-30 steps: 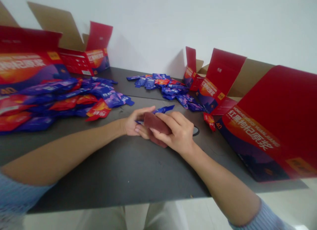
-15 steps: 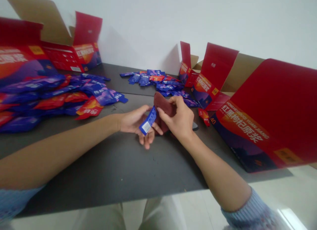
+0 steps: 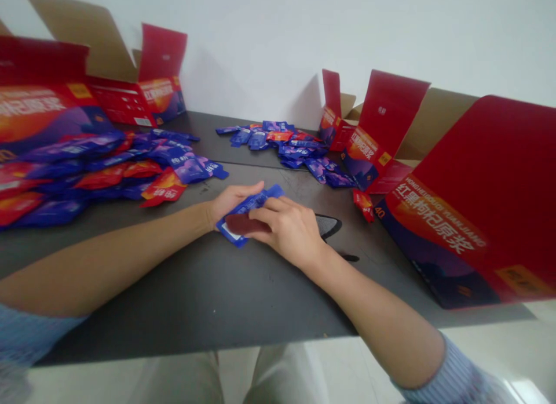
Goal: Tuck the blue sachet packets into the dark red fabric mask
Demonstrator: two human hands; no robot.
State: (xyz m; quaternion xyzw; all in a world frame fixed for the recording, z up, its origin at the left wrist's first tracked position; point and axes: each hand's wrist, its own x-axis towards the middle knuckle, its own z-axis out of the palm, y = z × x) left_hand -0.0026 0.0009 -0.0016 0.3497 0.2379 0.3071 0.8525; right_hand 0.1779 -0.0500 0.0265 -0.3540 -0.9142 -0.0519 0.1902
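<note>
A blue sachet (image 3: pixel 251 206) lies flat on the dark table (image 3: pixel 217 288) in front of me. My left hand (image 3: pixel 228 200) holds its far edge with thumb and fingers closed on it. My right hand (image 3: pixel 290 233) presses a dark red cloth (image 3: pixel 241 224) down on top of the sachet, fingers curled over the cloth. A dark flat object (image 3: pixel 326 225) peeks out from behind my right hand.
A heap of blue and red sachets (image 3: pixel 87 172) covers the left of the table. A smaller pile (image 3: pixel 286 146) lies at the back. Open red cartons stand at back left (image 3: pixel 147 97), back right (image 3: pixel 373 143) and near right (image 3: pixel 469 213). A single red sachet (image 3: pixel 363 203) lies by the right carton.
Half a second ago both hands held the sachet and cloth raised off the table. Now the sachet lies flat on the table and the cloth is pressed on it.
</note>
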